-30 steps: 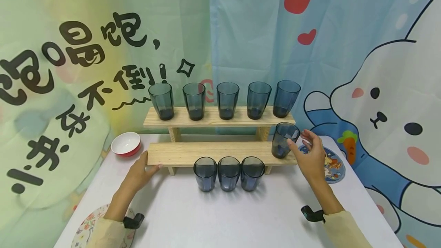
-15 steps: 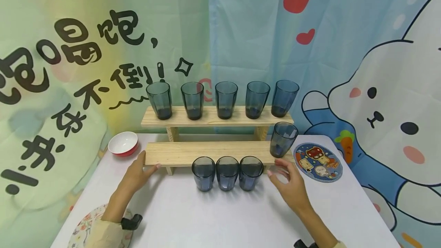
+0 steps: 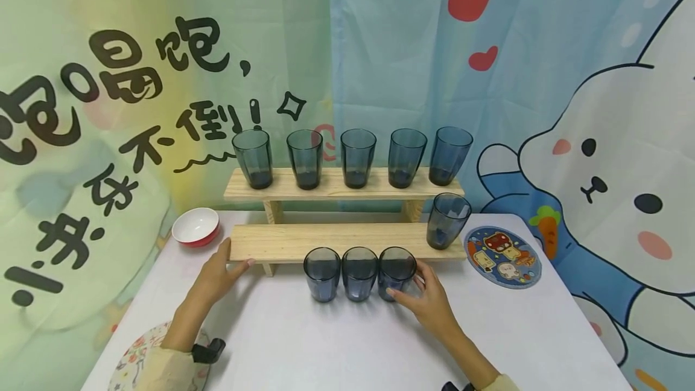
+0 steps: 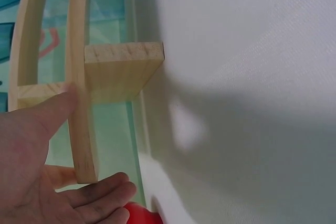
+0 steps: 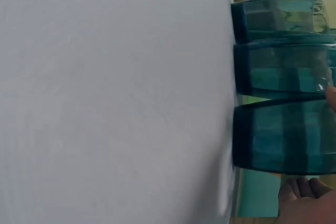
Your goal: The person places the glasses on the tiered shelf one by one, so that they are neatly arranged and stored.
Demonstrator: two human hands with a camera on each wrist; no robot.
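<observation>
Three blue-grey glasses stand side by side on the table before a two-tier wooden shelf (image 3: 326,243). My right hand (image 3: 429,303) is around the rightmost drinking glass (image 3: 397,270), thumb at its front and fingers along its right side; that glass (image 5: 283,137) is upright on the cloth. At the shelf's left end, my left hand (image 3: 214,276) grips the lower board (image 4: 81,129), with the thumb (image 4: 63,103) along its front edge and fingers around the end. One more glass (image 3: 447,222) stands at the lower board's right end.
Several matching glasses line the upper board (image 3: 331,193). A red-and-white bowl (image 3: 195,226) sits left of the shelf, and a round blue patterned mat (image 3: 504,257) lies to its right. Beneath the left forearm is a floral plate (image 3: 130,355).
My right hand has left the glass on the lower board and moved left and down to the rightmost glass of the front row. My left hand has stayed on the shelf.
</observation>
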